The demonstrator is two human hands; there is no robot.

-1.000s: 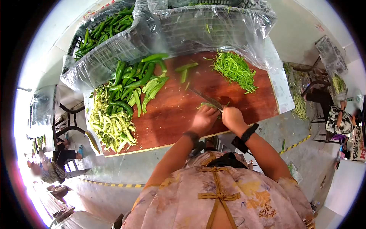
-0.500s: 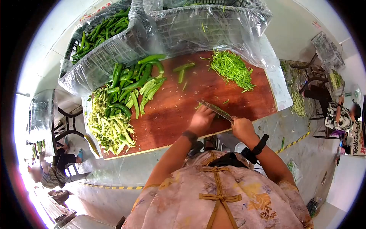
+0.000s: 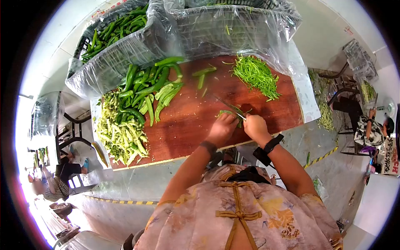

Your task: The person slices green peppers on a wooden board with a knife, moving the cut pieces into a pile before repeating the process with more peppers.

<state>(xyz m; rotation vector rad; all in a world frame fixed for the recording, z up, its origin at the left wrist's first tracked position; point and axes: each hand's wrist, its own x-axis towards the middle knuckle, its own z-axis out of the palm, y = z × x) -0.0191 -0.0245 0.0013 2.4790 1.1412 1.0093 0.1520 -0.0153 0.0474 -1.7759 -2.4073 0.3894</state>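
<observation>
My right hand (image 3: pixel 256 128) is closed round the handle of a knife (image 3: pixel 230 105), its blade pointing up and to the left over the wooden board (image 3: pixel 196 129). Beside it, my left hand (image 3: pixel 222 128) has its fingers curled down on a piece of green pepper (image 3: pixel 225 111), mostly hidden under the fingertips. Farther right lies a heap of thin green pepper shreds (image 3: pixel 256 78). Whole green peppers (image 3: pixel 156 87) are piled at the left, with split pepper pieces (image 3: pixel 167 96) next to them. Pale pepper cores and scraps (image 3: pixel 121 135) cover the board's left end.
Plastic-lined crates (image 3: pixel 233 33) stand along the board's far edge; the left one holds more green peppers (image 3: pixel 118 29). A few loose pepper pieces (image 3: pixel 202 75) lie mid-board. One person (image 3: pixel 366 127) sits at far right, another (image 3: pixel 56 183) at far left.
My right hand has moved left and up, close to my left hand. The knife has swung with it, its blade now steeper. My left hand stays nearly in place.
</observation>
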